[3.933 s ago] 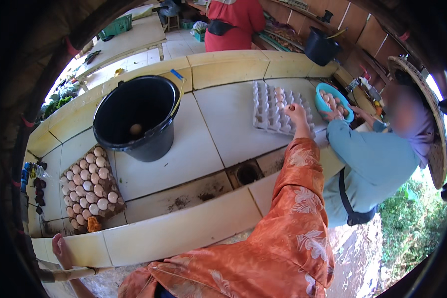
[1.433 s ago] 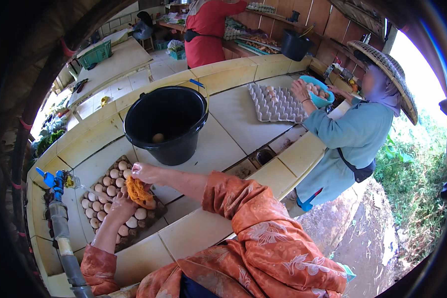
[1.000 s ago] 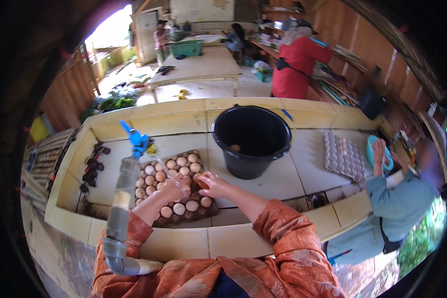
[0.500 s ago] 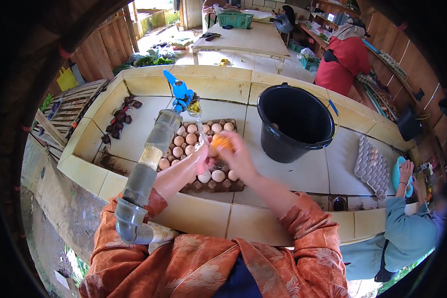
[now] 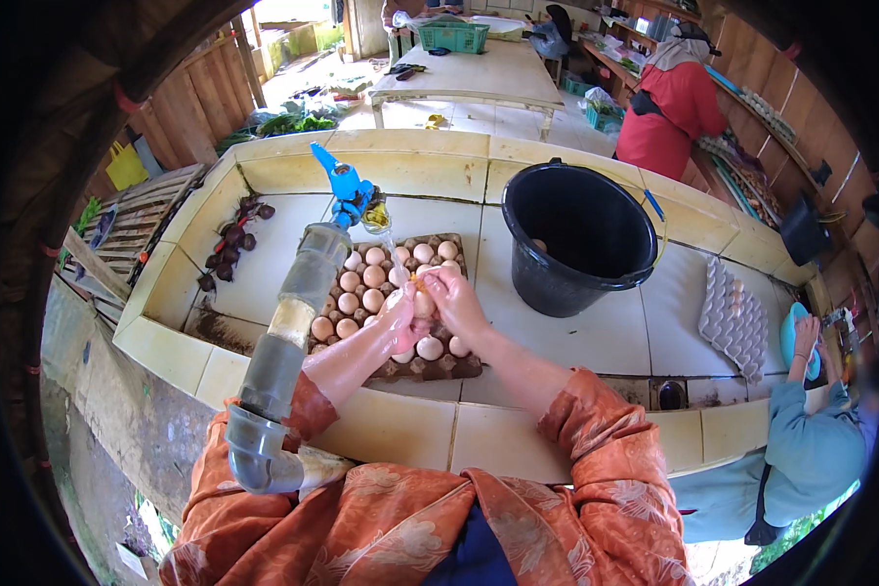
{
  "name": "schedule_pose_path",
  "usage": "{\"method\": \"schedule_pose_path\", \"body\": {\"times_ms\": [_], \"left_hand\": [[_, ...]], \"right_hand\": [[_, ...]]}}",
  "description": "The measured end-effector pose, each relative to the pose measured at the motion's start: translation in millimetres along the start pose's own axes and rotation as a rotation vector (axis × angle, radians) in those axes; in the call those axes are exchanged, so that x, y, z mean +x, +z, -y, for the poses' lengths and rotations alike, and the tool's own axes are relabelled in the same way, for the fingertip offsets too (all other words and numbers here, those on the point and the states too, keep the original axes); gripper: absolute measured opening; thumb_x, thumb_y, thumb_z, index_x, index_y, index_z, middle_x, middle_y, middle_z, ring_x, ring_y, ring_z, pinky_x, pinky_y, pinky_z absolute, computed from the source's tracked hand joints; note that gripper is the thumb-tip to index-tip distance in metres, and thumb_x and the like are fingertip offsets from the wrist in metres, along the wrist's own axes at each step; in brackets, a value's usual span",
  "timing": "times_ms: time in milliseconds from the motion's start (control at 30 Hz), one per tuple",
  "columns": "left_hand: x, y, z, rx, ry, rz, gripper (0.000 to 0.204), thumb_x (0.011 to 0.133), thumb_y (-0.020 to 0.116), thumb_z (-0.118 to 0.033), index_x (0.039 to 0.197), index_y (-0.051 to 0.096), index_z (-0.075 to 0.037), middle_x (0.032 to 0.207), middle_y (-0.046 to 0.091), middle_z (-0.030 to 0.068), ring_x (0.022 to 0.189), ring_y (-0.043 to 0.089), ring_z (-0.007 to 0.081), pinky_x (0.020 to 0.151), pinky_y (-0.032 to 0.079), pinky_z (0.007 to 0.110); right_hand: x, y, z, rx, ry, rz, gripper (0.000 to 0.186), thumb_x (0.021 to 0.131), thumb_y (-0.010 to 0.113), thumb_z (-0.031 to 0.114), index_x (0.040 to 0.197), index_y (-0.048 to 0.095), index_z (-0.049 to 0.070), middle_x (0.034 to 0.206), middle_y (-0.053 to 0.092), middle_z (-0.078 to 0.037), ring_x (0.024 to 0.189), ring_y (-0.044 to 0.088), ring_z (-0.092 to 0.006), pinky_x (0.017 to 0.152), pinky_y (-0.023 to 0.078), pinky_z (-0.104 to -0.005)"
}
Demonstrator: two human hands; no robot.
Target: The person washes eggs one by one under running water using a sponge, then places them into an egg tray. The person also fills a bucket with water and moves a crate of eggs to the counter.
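Observation:
Both my hands are close together over a brown egg tray (image 5: 467,366) in a tiled basin. My left hand (image 5: 400,324) is closed around a pale egg (image 5: 423,305), partly hidden by the fingers. Pressed against it, my right hand (image 5: 456,301) grips an orange sponge (image 5: 416,280), of which only a small piece shows. Water runs from the blue tap (image 5: 347,186) down onto my hands. Rows of light brown and whitish eggs (image 5: 373,276) sit in the tray below.
A black bucket (image 5: 581,293) stands to the right of the tray. Dark red bulbs (image 5: 232,239) lie at the basin's left. A grey pipe (image 5: 298,293) rises by my left forearm. Farther right are a grey egg tray (image 5: 732,322) and a co-worker's hands on a turquoise bowl (image 5: 796,337).
My right hand has come down and closer to my left, and the orange sponge, plainly visible before, is now mostly covered by fingers. The view has shifted slightly.

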State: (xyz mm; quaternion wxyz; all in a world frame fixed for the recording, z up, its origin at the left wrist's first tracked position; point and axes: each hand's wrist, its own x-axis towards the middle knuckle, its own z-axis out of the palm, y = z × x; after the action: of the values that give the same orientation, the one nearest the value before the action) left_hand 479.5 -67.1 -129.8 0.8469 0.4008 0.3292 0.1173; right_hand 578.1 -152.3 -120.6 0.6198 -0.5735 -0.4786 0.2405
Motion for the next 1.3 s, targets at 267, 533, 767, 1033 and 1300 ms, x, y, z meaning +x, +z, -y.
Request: {"method": "schedule_pose_path", "body": {"times_ms": [267, 533, 767, 1033, 1300], "left_hand": [[9, -5, -12, 0.171, -0.070, -0.004, 0.033, 0.088, 0.044, -0.048, 0.085, 0.050, -0.016, 0.070, 0.055, 0.0026, 0.048, 0.044, 0.0113, 0.041, 0.033, 0.024], [-13, 1, -19, 0.219, -0.013, 0.027, 0.026, 0.087, 0.052, -0.041, 0.087, 0.049, -0.015, 0.074, 0.056, 0.0031, 0.054, 0.049, 0.0124, 0.043, 0.036, 0.024], [-16, -18, -33, 0.082, 0.017, 0.006, 0.026, 0.089, 0.048, -0.039, 0.086, 0.049, -0.014, 0.074, 0.056, 0.0047, 0.056, 0.050, 0.0137, 0.045, 0.038, 0.024], [-11, -21, -36, -0.074, 0.039, -0.003, 0.027, 0.092, 0.043, -0.037, 0.085, 0.050, -0.012, 0.074, 0.057, 0.0066, 0.058, 0.052, 0.0151, 0.047, 0.041, 0.024], [5, -6, -22, -0.244, 0.031, -0.003, 0.030, 0.095, 0.038, -0.035, 0.085, 0.050, -0.010, 0.074, 0.057, 0.0084, 0.060, 0.054, 0.0166, 0.048, 0.044, 0.024]], "right_hand": [[65, -62, 100, 0.008, 0.128, -0.015, 0.030, 0.087, 0.060, 0.032, 0.091, 0.062, 0.003, 0.079, 0.061, 0.000, 0.074, 0.054, -0.0068, 0.070, 0.043, -0.0217], [129, -3, 250, -0.764, -0.218, 0.608, 0.052, 0.073, 0.063, 0.051, 0.084, 0.067, 0.001, 0.067, 0.062, -0.008, 0.059, 0.057, -0.0155, 0.060, 0.045, -0.0286], [125, 4, 251, -0.780, -0.239, 0.601, 0.037, 0.071, 0.064, 0.040, 0.079, 0.068, 0.004, 0.068, 0.063, -0.009, 0.063, 0.059, -0.0173, 0.060, 0.046, -0.0310], [134, 0, 237, -0.697, -0.347, 0.614, 0.046, 0.075, 0.061, 0.052, 0.082, 0.069, 0.007, 0.063, 0.060, -0.007, 0.061, 0.055, -0.0152, 0.058, 0.044, -0.0296], [68, -36, 105, 0.258, 0.077, -0.038, 0.036, 0.090, 0.049, 0.039, 0.098, 0.055, 0.005, 0.084, 0.059, -0.008, 0.072, 0.059, -0.0181, 0.064, 0.047, -0.0326]]}}
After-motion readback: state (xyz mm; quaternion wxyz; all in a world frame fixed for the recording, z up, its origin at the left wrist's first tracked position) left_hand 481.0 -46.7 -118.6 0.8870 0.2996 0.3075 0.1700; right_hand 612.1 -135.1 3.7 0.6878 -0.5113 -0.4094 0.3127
